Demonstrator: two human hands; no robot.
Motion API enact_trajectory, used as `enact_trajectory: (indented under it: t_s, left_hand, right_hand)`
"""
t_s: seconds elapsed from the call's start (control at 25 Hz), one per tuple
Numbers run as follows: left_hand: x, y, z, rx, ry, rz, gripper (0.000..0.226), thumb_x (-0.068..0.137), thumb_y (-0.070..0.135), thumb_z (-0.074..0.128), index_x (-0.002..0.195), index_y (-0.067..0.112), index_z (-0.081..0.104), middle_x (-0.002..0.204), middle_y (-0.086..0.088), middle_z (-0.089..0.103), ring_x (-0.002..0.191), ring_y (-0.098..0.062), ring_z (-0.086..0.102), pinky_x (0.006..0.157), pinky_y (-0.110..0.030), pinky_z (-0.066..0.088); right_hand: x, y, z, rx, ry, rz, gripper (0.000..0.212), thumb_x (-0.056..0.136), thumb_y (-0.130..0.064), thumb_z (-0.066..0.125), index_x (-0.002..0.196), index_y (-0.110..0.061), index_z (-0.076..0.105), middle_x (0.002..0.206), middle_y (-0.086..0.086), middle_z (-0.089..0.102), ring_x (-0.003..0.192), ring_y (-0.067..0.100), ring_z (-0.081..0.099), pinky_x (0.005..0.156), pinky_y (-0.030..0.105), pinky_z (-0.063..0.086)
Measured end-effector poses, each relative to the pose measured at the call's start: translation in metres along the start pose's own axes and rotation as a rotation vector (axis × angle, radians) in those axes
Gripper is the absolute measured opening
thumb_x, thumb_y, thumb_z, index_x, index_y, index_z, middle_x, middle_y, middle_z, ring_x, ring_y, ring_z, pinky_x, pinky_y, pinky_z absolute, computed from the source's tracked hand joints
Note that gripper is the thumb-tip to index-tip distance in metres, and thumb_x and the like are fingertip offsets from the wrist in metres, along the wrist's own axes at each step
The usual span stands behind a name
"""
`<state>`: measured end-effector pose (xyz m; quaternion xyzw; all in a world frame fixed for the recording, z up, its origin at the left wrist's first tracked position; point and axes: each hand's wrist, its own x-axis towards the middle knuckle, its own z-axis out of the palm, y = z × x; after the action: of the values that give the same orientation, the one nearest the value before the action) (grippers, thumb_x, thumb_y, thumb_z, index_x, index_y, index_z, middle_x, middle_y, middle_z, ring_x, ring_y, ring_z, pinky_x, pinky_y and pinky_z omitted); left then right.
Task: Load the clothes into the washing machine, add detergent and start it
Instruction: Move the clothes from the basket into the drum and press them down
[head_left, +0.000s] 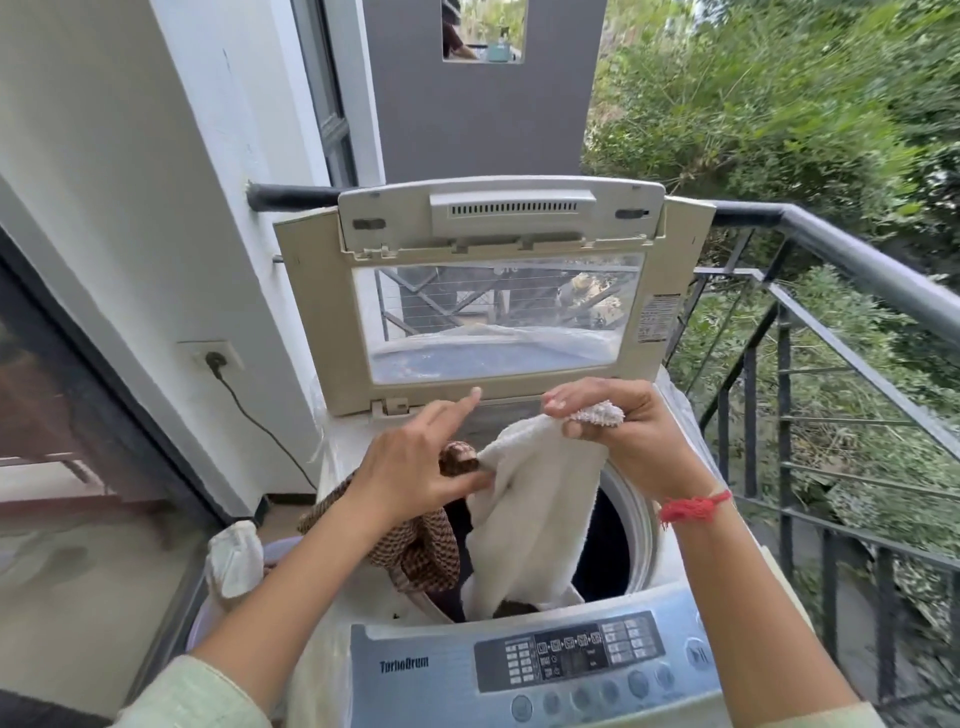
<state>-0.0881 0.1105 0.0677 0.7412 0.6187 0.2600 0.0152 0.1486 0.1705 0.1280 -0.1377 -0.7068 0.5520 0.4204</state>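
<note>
Balcony, top-loading washing machine (332, 457) with its lid (317, 322) standing upright and open against the wall side. The drum (602, 545) is open and dark inside. The left hand (410, 473) is over the drum's left rim; its fingers (462, 402) are split, the index stretched out straight and pointing away, the rest and the thumb clamped on a bunched end of a brown checked cloth (421, 551), touching the edge of a white towel (530, 514). The checked cloth trails down from that hand and drapes over the left rim, part inside, part outside. The right hand (623, 436) is held higher, over the back of the opening, fingers curled tight around the towel's top corner, a nubbly bit sticking out of the fist. The towel hangs from both hands, its lower end down inside the drum near the front edge. A red thread (691, 506) is tied round the right wrist. The control panel (426, 691) runs along the near edge, below both forearms. A pale cloth (234, 561) lies low to the left of the machine. A wall socket (213, 356) with a plug in it sits to the left, a dark railing (857, 260) to the right, greenery beyond.
</note>
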Motion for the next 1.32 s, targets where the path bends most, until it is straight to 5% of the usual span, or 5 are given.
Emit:
enact_trajectory:
  t_s: [0.32, 0.48, 0.72, 1.0, 1.32]
  left_hand:
    - [-0.004, -0.006, 0.014, -0.105, 0.203, -0.145, 0.008, 0.081, 0.028, 0.059, 0.084, 0.022, 0.055, 0.065, 0.008, 0.059, 0.059, -0.025, 0.058, 0.051, -0.027, 0.037]
    - [0.006, -0.012, -0.004, 0.226, 0.240, 0.021, 0.013, 0.080, 0.035, 0.048, 0.090, 0.026, 0.048, 0.071, 0.003, 0.065, 0.058, -0.029, 0.063, 0.045, -0.031, 0.047]
    - [-0.018, -0.010, 0.009, 0.116, -0.850, -0.111, 0.005, 0.078, 0.019, 0.057, 0.079, 0.022, 0.053, 0.073, 0.001, 0.057, 0.066, -0.017, 0.051, 0.062, -0.036, 0.044]
    - [-0.013, -0.039, 0.026, 0.063, -1.003, -0.303, 0.022, 0.073, 0.031, 0.069, 0.087, 0.023, 0.055, 0.083, 0.003, 0.055, 0.074, -0.013, 0.052, 0.062, -0.028, 0.043]
    - [0.045, -0.043, 0.021, 0.292, 0.085, -0.088, 0.007, 0.082, 0.017, 0.060, 0.088, 0.015, 0.058, 0.084, -0.006, 0.065, 0.071, -0.033, 0.063, 0.053, -0.031, 0.037]
  right_hand:
    - [-0.012, 0.019, -0.018, -0.587, 0.096, 0.188, 0.027, 0.070, -0.013, 0.080, 0.091, -0.021, 0.065, 0.084, -0.021, 0.063, 0.084, -0.007, 0.055, 0.076, 0.015, 0.040]
    - [-0.014, 0.043, -0.018, -1.033, -0.382, 0.737, 0.059, 0.059, -0.038, 0.086, 0.108, -0.019, 0.060, 0.104, -0.003, 0.050, 0.099, 0.014, 0.049, 0.081, 0.028, 0.039]
    - [-0.032, 0.069, -0.010, -0.878, -0.309, 0.616, 0.032, 0.069, -0.015, 0.075, 0.090, -0.008, 0.052, 0.093, -0.003, 0.042, 0.084, 0.014, 0.046, 0.072, 0.023, 0.040]
    - [-0.043, 0.093, -0.027, -1.230, -0.294, 0.700, 0.020, 0.072, -0.022, 0.070, 0.088, -0.024, 0.059, 0.092, -0.002, 0.064, 0.090, 0.023, 0.060, 0.070, 0.033, 0.048]
    - [0.002, 0.081, -0.067, -1.736, 0.412, -0.130, 0.047, 0.058, 0.008, 0.056, 0.095, -0.019, 0.067, 0.103, 0.009, 0.052, 0.088, 0.032, 0.056, 0.083, 0.040, 0.036]
